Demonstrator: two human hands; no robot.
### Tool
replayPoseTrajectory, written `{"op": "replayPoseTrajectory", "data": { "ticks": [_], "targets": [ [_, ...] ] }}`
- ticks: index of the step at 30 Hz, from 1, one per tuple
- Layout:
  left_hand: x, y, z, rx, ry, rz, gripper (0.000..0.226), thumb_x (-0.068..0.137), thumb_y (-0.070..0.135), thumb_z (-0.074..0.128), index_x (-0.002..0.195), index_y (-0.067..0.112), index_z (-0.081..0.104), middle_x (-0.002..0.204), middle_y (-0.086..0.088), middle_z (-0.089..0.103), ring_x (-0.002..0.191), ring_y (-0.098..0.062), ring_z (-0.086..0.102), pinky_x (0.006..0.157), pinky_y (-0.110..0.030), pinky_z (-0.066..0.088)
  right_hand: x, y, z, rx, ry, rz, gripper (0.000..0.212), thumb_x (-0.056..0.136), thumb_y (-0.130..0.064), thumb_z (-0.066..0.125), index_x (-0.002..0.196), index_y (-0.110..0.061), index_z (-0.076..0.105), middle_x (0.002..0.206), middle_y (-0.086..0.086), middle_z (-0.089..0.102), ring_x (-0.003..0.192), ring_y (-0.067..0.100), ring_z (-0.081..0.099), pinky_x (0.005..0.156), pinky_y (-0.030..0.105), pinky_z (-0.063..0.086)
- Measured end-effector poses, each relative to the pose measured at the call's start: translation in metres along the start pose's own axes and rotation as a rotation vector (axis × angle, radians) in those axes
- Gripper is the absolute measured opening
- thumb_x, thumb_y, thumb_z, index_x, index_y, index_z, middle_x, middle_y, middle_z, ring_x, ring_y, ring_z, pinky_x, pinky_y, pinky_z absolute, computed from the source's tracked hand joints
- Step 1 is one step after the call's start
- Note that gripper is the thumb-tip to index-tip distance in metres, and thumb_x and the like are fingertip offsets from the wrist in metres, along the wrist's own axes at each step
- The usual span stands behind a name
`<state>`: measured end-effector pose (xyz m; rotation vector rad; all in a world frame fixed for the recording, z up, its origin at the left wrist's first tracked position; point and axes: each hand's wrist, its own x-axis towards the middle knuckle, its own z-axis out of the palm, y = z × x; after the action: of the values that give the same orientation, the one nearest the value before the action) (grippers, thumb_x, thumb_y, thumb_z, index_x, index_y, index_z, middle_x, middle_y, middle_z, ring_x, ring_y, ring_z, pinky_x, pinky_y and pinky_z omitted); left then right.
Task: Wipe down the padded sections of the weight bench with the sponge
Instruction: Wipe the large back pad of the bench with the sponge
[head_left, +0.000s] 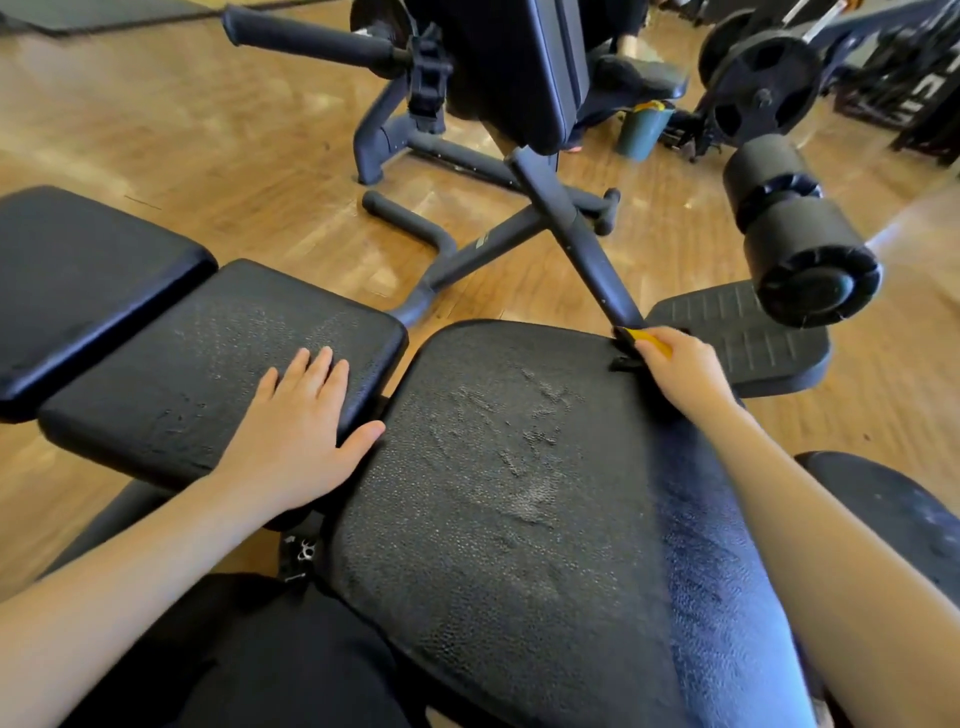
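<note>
A wooden floor (218, 156) is seen across the upper half of the frame, beneath gym equipment. At the left edge a black end pad (78, 280) is set beside a textured middle pad (218, 353), on which the left hand (296, 431) is laid flat, fingers spread and straight, the thumb reaching across the gap toward the large seat pad (498, 493). That seat pad fills the lower centre; scuffed, pale marks are visible on its middle, and a wet, darker band is seen along its right side. At its upper right corner the right hand (680, 371) is curled round a yellow sponge (652, 340), which is pressed against the pad's edge just beside a slanted frame tube (571, 239).

In the upper centre another bench (519, 67) is seen with a foam-covered bar (306, 36) projecting to the upper left. To its right a dark green cup (641, 130) is stood on the floor; its contents cannot be told. Weight plates (763, 88) are visible at the upper right, and below them a pair of roller pads (795, 239) is held above a ribbed foot plate (737, 338).
</note>
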<state>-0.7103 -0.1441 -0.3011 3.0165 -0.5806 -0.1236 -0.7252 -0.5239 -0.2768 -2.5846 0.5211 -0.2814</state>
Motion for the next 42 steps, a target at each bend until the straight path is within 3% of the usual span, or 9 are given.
{"op": "replayPoseTrajectory", "data": {
  "ticks": [6, 13, 18, 21, 27, 29, 32, 42],
  "targets": [
    [-0.001, 0.0, 0.0, -0.021, 0.002, 0.002, 0.078, 0.09, 0.059, 0.024, 0.148, 0.009, 0.009, 0.157, -0.008, 0.003, 0.145, -0.025, 0.0, 0.117, -0.043, 0.008, -0.026, 0.04, -0.017, 0.108, 0.127, 0.135, 0.028, 0.093, -0.024, 0.048, 0.114, -0.014, 0.062, 0.117, 0.012, 0.064, 0.112, 0.027, 0.054, 0.082, 0.025, 0.033],
    [-0.005, -0.001, -0.003, -0.037, 0.004, 0.031, 0.075, 0.092, 0.057, 0.025, 0.148, 0.01, 0.011, 0.157, -0.007, 0.005, 0.145, -0.024, 0.002, 0.117, -0.042, 0.01, -0.039, 0.054, -0.025, 0.15, 0.193, 0.353, 0.035, 0.093, -0.028, 0.045, 0.121, -0.011, 0.057, 0.123, 0.02, 0.059, 0.116, 0.036, 0.049, 0.092, 0.037, 0.038],
    [-0.005, 0.002, -0.004, -0.084, 0.028, 0.036, 0.074, 0.091, 0.056, 0.029, 0.148, 0.009, 0.016, 0.157, -0.009, 0.009, 0.144, -0.027, 0.004, 0.116, -0.045, 0.01, -0.067, 0.06, -0.026, 0.079, 0.174, 0.333, 0.035, 0.096, -0.023, 0.042, 0.125, -0.008, 0.053, 0.124, 0.025, 0.056, 0.116, 0.042, 0.048, 0.093, 0.04, 0.036],
    [-0.011, 0.028, -0.003, -0.193, 0.029, 0.127, 0.071, 0.092, 0.054, 0.032, 0.148, 0.013, 0.017, 0.157, -0.005, 0.008, 0.145, -0.023, 0.0, 0.117, -0.041, 0.006, -0.086, 0.063, -0.025, 0.106, 0.196, 0.363, 0.033, 0.096, -0.021, 0.041, 0.119, -0.002, 0.056, 0.121, 0.026, 0.057, 0.113, 0.043, 0.049, 0.091, 0.04, 0.037],
    [-0.015, 0.069, 0.009, -0.215, -0.051, 0.326, 0.103, 0.064, 0.073, 0.001, 0.148, 0.016, 0.015, 0.158, 0.002, 0.003, 0.145, -0.015, -0.003, 0.116, -0.034, 0.002, -0.109, 0.067, -0.021, 0.155, 0.215, 0.306, 0.035, 0.095, -0.02, 0.045, 0.128, -0.012, 0.053, 0.131, 0.011, 0.056, 0.121, 0.029, 0.05, 0.1, 0.032, 0.036],
    [-0.011, 0.068, 0.012, -0.184, -0.043, 0.325, 0.093, 0.076, 0.073, 0.014, 0.148, 0.015, 0.015, 0.158, 0.001, 0.003, 0.145, -0.016, -0.003, 0.116, -0.035, 0.003, -0.118, 0.068, -0.02, 0.185, 0.223, 0.276, 0.034, 0.095, -0.018, 0.046, 0.127, -0.015, 0.054, 0.131, 0.006, 0.056, 0.122, 0.024, 0.05, 0.1, 0.028, 0.035],
    [-0.013, 0.071, 0.011, -0.186, -0.03, 0.325, 0.072, 0.092, 0.054, 0.034, 0.148, 0.014, 0.015, 0.158, 0.001, 0.004, 0.145, -0.016, -0.002, 0.117, -0.035, 0.004, -0.135, 0.067, -0.021, 0.251, 0.207, 0.253, 0.032, 0.094, -0.016, 0.046, 0.124, -0.019, 0.057, 0.127, 0.001, 0.059, 0.121, 0.019, 0.051, 0.099, 0.025, 0.034],
    [-0.015, 0.07, 0.008, -0.219, -0.036, 0.338, 0.064, 0.096, 0.045, 0.035, 0.148, 0.013, 0.018, 0.157, -0.001, 0.008, 0.145, -0.017, 0.001, 0.117, -0.037, 0.006, -0.247, 0.058, -0.032, 0.317, 0.142, 0.284, 0.032, 0.094, -0.018, 0.049, 0.125, -0.023, 0.057, 0.12, -0.014, 0.054, 0.114, 0.002, 0.046, 0.097, 0.017, 0.032]
  ]
}}
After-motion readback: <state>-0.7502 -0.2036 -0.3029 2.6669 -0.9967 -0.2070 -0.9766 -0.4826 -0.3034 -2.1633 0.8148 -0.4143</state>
